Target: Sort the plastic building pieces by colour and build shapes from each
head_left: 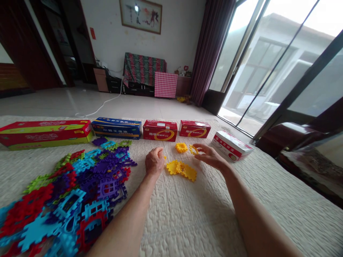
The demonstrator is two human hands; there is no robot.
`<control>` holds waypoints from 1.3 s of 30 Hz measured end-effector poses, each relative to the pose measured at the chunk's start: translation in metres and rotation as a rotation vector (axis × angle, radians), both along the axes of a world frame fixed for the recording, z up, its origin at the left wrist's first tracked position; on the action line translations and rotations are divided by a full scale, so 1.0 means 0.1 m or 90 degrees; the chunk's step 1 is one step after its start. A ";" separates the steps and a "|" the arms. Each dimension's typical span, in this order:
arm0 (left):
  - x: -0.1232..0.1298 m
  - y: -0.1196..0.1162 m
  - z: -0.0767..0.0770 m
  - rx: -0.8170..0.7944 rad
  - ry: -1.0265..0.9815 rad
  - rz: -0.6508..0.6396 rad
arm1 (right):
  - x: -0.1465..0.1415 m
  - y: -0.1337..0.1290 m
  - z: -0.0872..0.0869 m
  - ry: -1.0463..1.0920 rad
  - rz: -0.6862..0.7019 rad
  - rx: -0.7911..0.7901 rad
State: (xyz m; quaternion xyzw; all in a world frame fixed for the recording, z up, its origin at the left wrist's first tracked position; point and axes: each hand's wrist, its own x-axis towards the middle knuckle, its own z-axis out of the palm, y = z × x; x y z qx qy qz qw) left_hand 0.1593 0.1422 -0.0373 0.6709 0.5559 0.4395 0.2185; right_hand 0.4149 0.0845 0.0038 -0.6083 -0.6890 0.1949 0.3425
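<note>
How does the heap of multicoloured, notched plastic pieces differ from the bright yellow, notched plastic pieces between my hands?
Colour: the multicoloured heap mixes red, light blue, purple and green; the yellow pieces share one colour.
Amount: the heap is large and overlapping; the yellow pieces are few.
Contact: neither hand is on the heap, while your right hand has its fingertips at a yellow piece.
Shared: both have toothed edges.

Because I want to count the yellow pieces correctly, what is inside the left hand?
Beside the curled left hand, a small bit of yellow plastic shows. The hand covers its own palm, so anything inside cannot be seen.
</note>
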 end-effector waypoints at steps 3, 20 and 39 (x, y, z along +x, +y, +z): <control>0.00 0.00 0.00 0.007 0.001 -0.004 | -0.13 0.19 0.01 -0.008 -0.017 0.088; 0.01 0.00 -0.01 0.028 -0.006 0.001 | -0.42 0.16 0.00 -0.082 0.059 0.179; 0.01 0.00 -0.01 0.023 0.009 0.007 | -0.49 -0.37 0.22 -0.248 0.148 -0.105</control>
